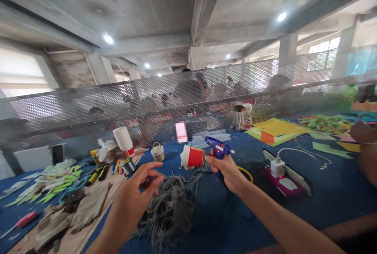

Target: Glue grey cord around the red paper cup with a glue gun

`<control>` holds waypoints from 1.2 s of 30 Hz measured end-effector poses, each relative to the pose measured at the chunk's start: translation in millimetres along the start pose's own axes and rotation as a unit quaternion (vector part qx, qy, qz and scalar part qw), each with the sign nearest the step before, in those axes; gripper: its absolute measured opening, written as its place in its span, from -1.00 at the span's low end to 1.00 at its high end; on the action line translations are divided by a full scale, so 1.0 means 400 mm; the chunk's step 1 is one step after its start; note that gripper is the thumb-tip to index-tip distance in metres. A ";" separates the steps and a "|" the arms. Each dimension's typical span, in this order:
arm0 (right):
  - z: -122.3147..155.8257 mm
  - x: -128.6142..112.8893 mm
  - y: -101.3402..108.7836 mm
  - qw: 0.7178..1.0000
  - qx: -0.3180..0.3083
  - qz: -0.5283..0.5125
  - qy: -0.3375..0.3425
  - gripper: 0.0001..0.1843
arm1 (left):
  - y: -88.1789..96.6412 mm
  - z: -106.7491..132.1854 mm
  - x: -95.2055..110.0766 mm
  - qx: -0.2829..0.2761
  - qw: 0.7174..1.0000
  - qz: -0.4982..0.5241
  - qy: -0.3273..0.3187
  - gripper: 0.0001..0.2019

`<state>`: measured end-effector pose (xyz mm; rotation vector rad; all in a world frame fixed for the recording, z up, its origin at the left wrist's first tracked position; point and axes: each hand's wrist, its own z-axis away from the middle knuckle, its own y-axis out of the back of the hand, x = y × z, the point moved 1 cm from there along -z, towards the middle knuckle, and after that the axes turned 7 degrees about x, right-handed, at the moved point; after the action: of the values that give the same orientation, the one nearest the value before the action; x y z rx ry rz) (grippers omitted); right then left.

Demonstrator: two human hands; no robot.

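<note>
My right hand (pixel 228 171) is closed, with its thumb and finger at the base of a red-and-white paper cup (pixel 195 156) tipped on its side, mouth to the left. Grey cord runs at the cup's base. A blue hot glue gun (pixel 219 148) with a lit red light is at the same hand, nozzle to the left; its handle is partly hidden behind the fingers. My left hand (pixel 143 181) holds nothing, its fingers bent and apart, over a tangled heap of grey cord (pixel 172 210). A small cord-covered basket (pixel 157 151) with a handle stands beyond.
Stacked paper cups (pixel 123 140), a wire spool (pixel 129 166), pliers (pixel 101 172), scissors (pixel 75 189) and gloves (pixel 90 207) lie left. A white charger (pixel 277 167) on a purple power bank, coloured paper (pixel 277 130) and bottles (pixel 240 116) are right. A perforated metal screen (pixel 141 108) runs behind.
</note>
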<state>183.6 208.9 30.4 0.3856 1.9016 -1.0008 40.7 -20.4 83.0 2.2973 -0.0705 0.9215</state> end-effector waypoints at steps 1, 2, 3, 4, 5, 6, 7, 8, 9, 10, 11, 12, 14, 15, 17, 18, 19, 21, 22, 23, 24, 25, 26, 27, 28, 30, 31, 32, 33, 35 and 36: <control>0.000 0.000 0.000 1.000 0.001 0.000 0.000 -0.64 | 0.012 0.002 0.014 0.014 0.999 0.035 0.007 -0.69; 0.001 -0.001 0.000 1.000 0.002 0.001 0.000 -0.64 | 0.025 0.003 0.027 0.022 0.997 0.066 0.022 -0.71; 0.001 0.000 0.000 1.000 0.002 0.001 0.001 -0.63 | 0.038 0.006 0.037 0.027 0.994 0.102 0.034 -0.74; 0.001 0.000 0.000 1.000 0.002 0.002 0.001 -0.63 | 0.050 0.008 0.046 0.030 0.988 0.140 0.052 -0.76; 0.001 0.000 0.000 1.000 0.002 0.003 0.001 -0.63 | 0.061 0.011 0.053 0.025 0.981 0.181 0.069 -0.78; 0.001 0.000 0.000 1.000 0.002 0.004 0.001 -0.63 | 0.070 0.015 0.059 -0.002 0.970 0.226 0.089 -0.81; 0.001 0.000 0.000 1.000 0.001 0.006 0.000 -0.63 | 0.076 0.021 0.066 -0.069 0.955 0.263 0.115 -0.85; 0.001 0.000 -0.001 1.000 0.001 0.007 0.000 -0.64 | 0.078 0.027 0.074 -0.152 0.935 0.288 0.139 -0.87; 0.002 -0.001 -0.001 1.000 0.000 0.009 0.001 -0.64 | 0.078 0.035 0.082 -0.245 0.911 0.289 0.160 -0.88; 0.003 -0.002 -0.002 1.000 -0.002 0.010 0.001 -0.64 | 0.075 0.042 0.089 -0.334 0.888 0.267 0.170 -0.89; 0.004 -0.003 -0.003 1.000 -0.004 0.013 0.003 -0.64 | 0.069 0.048 0.094 -0.404 0.876 0.215 0.153 -0.88; 0.005 -0.004 -0.004 1.000 -0.007 0.016 0.004 -0.65 | 0.062 0.050 0.096 -0.449 0.876 0.137 0.107 -0.82; 0.006 -0.004 -0.007 1.000 -0.013 0.024 0.007 -0.66 | 0.042 0.039 0.085 -0.410 0.911 -0.020 0.041 -0.74; 0.007 -0.003 -0.008 0.999 -0.014 0.029 0.008 -0.66 | 0.029 0.028 0.073 -0.363 0.930 -0.062 0.023 -0.80; 0.010 0.000 -0.009 0.999 -0.013 0.040 0.011 -0.68 | 0.004 0.000 0.041 -0.246 0.967 -0.064 0.028 -0.78; 0.011 0.002 -0.010 0.999 -0.011 0.045 0.012 -0.68 | -0.009 -0.015 0.022 -0.181 0.982 -0.031 0.038 -0.75; 0.013 0.005 -0.011 0.999 -0.009 0.049 0.013 -0.68 | -0.022 -0.028 0.005 -0.135 0.989 0.019 0.051 -0.72; 0.016 0.009 -0.013 0.998 -0.007 0.061 0.014 -0.69 | -0.051 -0.048 -0.026 -0.100 0.978 0.143 0.110 -0.63; 0.018 0.011 -0.015 0.997 -0.006 0.073 0.015 -0.69 | -0.067 -0.055 -0.036 -0.110 0.972 0.170 0.119 -0.60; 0.019 0.012 -0.016 0.996 -0.006 0.088 0.017 -0.70 | -0.083 -0.059 -0.042 -0.125 0.966 0.189 0.126 -0.59; 0.021 0.012 -0.018 0.994 -0.006 0.105 0.020 -0.71 | -0.099 -0.061 -0.045 -0.141 0.958 0.210 0.133 -0.58; 0.023 0.013 -0.020 0.993 -0.005 0.120 0.021 -0.72 | -0.113 -0.061 -0.045 -0.152 0.950 0.233 0.141 -0.57; 0.025 0.014 -0.021 0.991 -0.005 0.131 0.020 -0.73 | -0.127 -0.061 -0.042 -0.160 0.942 0.256 0.149 -0.55; 0.028 0.016 -0.023 0.991 -0.006 0.136 0.014 -0.73 | -0.138 -0.059 -0.037 -0.168 0.932 0.280 0.158 -0.53; 0.031 0.021 -0.025 0.991 -0.006 0.136 0.005 -0.72 | -0.148 -0.057 -0.030 -0.176 0.921 0.304 0.167 -0.52; 0.040 0.039 -0.026 0.992 0.000 0.121 -0.020 -0.70 | -0.163 -0.053 -0.017 -0.190 0.902 0.341 0.186 -0.53; 0.045 0.053 -0.024 0.994 0.006 0.107 -0.029 -0.66 | -0.169 -0.050 -0.011 -0.191 0.889 0.364 0.202 -0.54; 0.050 0.069 -0.021 0.995 0.021 0.089 -0.036 -0.60 | -0.174 -0.048 -0.007 -0.193 0.878 0.381 0.217 -0.56; 0.054 0.086 -0.015 0.996 0.039 0.067 -0.037 -0.50 | -0.179 -0.046 -0.003 -0.194 0.871 0.392 0.224 -0.57; 0.061 0.116 -0.005 0.998 0.039 0.040 -0.037 -0.26 | -0.189 -0.042 0.001 -0.194 0.860 0.409 0.234 -0.60; 0.063 0.126 0.000 0.997 0.039 0.046 -0.042 -0.20 | -0.193 -0.040 0.002 -0.192 0.858 0.414 0.237 -0.61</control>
<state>171.8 182.8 -18.1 0.4656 1.7584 -1.0174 53.1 49.8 49.4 1.5713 -0.9938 1.6909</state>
